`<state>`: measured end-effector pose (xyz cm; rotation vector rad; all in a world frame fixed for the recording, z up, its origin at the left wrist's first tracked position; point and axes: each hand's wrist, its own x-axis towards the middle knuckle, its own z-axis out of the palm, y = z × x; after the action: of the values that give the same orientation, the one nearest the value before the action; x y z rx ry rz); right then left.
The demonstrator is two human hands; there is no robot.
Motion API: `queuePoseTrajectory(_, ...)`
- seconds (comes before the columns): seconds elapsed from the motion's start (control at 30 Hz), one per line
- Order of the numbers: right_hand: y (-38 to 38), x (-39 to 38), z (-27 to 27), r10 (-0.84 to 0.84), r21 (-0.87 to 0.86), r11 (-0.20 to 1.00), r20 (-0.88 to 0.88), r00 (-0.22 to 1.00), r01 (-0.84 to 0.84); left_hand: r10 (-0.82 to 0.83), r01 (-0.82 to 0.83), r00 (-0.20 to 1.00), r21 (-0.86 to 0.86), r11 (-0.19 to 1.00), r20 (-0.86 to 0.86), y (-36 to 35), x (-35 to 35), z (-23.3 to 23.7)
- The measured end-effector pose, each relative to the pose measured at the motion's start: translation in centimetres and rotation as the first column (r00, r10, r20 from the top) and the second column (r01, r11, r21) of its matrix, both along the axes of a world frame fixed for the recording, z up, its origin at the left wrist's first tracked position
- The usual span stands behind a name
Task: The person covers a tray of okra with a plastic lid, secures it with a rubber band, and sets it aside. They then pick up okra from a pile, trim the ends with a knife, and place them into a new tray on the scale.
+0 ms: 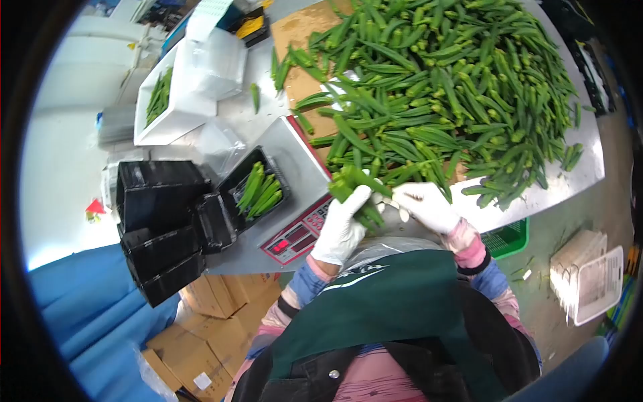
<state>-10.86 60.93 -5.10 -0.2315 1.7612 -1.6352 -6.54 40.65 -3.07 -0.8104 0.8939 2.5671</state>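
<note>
White gloves cover both my hands. My left hand (343, 228) is wrapped round a small bunch of green okra (345, 184) at the table's front edge. Just to its right, my right hand (425, 204) has its fingers bent together near the bunch; whatever they hold is too small to make out. A large heap of okra (462, 87) spreads behind my hands. Left of them, a black tray (284, 189) with several okra in it rests on a scale (301, 161) with a red display panel.
Stacks of black trays (161, 201) stand left of the scale. A white foam box (177, 127) with okra is at the back left, beside a clear plastic bag (218, 144). Cardboard boxes (207, 335) lie below the table, a green crate (512, 238) at its right front.
</note>
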Motion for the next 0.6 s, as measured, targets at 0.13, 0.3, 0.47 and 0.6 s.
queuePoseTrajectory(0.13,-1.7,1.6,-0.3,0.167,0.114,0.983,-0.22,0.961,-0.145,-0.015,0.01,0.997,-0.068,0.998,-0.072,-0.4,0.2,-0.2)
queuePoseTrajectory(0.3,-1.0,0.9,-0.9,-0.076,0.007,0.997,-0.309,0.948,0.082,-0.106,-0.065,0.973,-0.687,0.724,-0.204,-4.4,-2.1,5.4)
queuePoseTrajectory(0.47,3.1,-1.1,-2.0,-0.399,0.07,0.912,-0.073,0.914,0.404,-0.05,-0.374,0.923,-0.921,0.105,-0.381,-14.2,-2.5,5.5)
queuePoseTrajectory(0.6,5.6,-2.2,-2.0,-0.5,0.147,0.842,-0.148,0.853,0.519,-0.354,-0.183,0.935,-0.834,-0.521,0.015,-19.0,-1.9,3.6)
